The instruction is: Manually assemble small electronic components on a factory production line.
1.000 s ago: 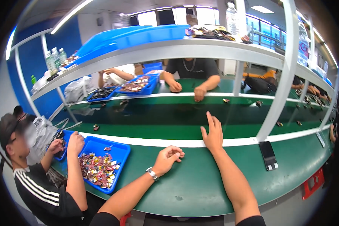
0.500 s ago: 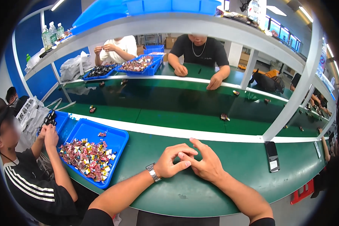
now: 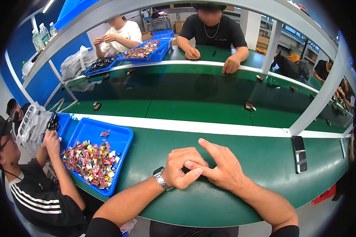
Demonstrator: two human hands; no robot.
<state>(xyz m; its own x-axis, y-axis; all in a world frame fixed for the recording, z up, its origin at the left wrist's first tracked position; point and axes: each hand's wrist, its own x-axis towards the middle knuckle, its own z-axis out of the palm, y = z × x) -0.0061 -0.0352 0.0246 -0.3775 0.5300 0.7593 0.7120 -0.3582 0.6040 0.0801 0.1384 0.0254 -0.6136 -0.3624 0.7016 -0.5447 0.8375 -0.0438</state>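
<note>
My left hand (image 3: 184, 168), with a metal-band watch (image 3: 161, 179) on the wrist, meets my right hand (image 3: 223, 166) above the green tabletop (image 3: 178, 211). The left fingers curl over some of the right fingers and hide them. On the right hand, the index finger points up and out, and the thumb lies across towards the left thumb. No loose object shows in either hand. Left of them sits a blue tray (image 3: 125, 138) with a heap of small red, yellow and white electronic parts (image 3: 93, 164).
A phone (image 3: 300, 154) lies to the right. Past a white rail (image 3: 186, 125), several small assemblies, one at the centre right (image 3: 250, 106), lie on a green belt (image 3: 194, 102). A co-worker (image 3: 47, 189) handles dark parts at left; two people sit opposite. Slanted shelf posts (image 3: 318, 100) frame the view.
The left fingers have curled down further over the right ones; the hands stay together. The view has shifted, so the shelf sits higher. An assembly on the belt appears further right.
</note>
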